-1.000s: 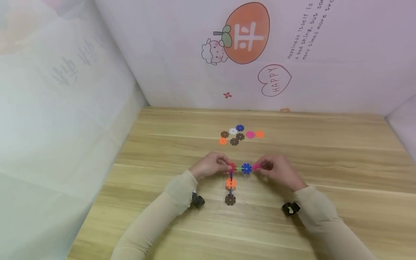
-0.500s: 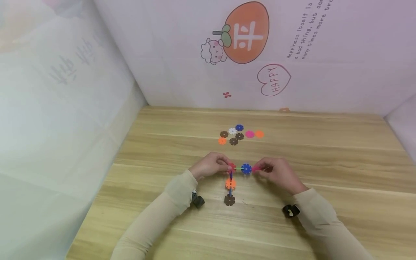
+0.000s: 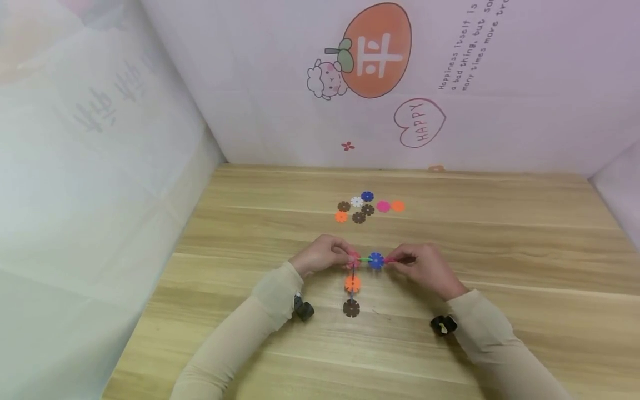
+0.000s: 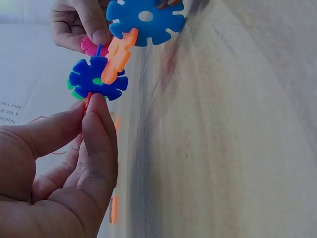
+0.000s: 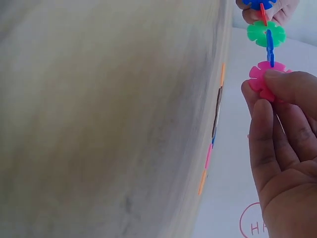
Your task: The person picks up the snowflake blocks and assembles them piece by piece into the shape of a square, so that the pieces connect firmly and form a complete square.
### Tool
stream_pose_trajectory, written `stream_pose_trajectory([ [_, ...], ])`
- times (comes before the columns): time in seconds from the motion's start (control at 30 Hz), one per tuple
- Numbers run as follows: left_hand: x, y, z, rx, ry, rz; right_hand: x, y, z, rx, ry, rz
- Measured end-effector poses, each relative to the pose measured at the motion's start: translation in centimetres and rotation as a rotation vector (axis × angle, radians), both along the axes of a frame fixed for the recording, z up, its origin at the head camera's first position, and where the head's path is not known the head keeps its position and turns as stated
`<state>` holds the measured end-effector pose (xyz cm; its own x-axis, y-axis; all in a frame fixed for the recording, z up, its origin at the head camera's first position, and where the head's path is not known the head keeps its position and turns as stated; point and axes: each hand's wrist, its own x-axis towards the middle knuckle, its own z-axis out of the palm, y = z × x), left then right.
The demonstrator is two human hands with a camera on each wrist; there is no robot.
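Observation:
My left hand [image 3: 322, 254] pinches a red notched disc [image 4: 87, 103] between thumb and fingers. It is the corner of a linked chain of snowflake discs. To its right follow a green disc [image 5: 266, 33] and a blue disc [image 3: 376, 261]. My right hand [image 3: 425, 266] pinches a pink disc [image 5: 262, 79], its notched rim right at the blue disc's edge. Toward me from the red disc run a dark blue disc [image 4: 96, 79], an orange disc [image 3: 352, 284], a lighter blue disc [image 4: 146, 22] and a brown disc [image 3: 351, 309].
Behind the hands, loose discs lie on the wooden table [image 3: 260, 222]: a white one [image 3: 356, 201], a blue one [image 3: 367, 196], a pink one [image 3: 383, 206], and several brown and orange ones. Printed cloth [image 3: 280, 111] hangs along the table's back and left sides.
My right hand has turned the pink disc more edge-on and brought it slightly left, against the blue disc. The left hand keeps its pinch on the red disc.

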<state>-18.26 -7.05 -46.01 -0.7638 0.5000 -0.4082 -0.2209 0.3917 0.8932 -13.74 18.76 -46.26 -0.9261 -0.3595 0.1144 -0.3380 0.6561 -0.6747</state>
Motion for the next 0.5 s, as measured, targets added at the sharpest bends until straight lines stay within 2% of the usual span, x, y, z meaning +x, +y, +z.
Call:
stream_pose_trajectory([
  [0.27,-0.1,-0.3,0.0,0.006,-0.011,0.009,-0.3,-0.1,0.2,-0.015,-0.019,0.029],
  [0.37,-0.1,-0.4,0.1,0.013,-0.014,0.015,-0.5,0.3,0.4,-0.014,-0.068,0.077],
  [0.5,-0.1,-0.6,0.1,0.018,-0.018,0.019,-1.3,1.7,0.8,0.017,-0.176,0.126],
])
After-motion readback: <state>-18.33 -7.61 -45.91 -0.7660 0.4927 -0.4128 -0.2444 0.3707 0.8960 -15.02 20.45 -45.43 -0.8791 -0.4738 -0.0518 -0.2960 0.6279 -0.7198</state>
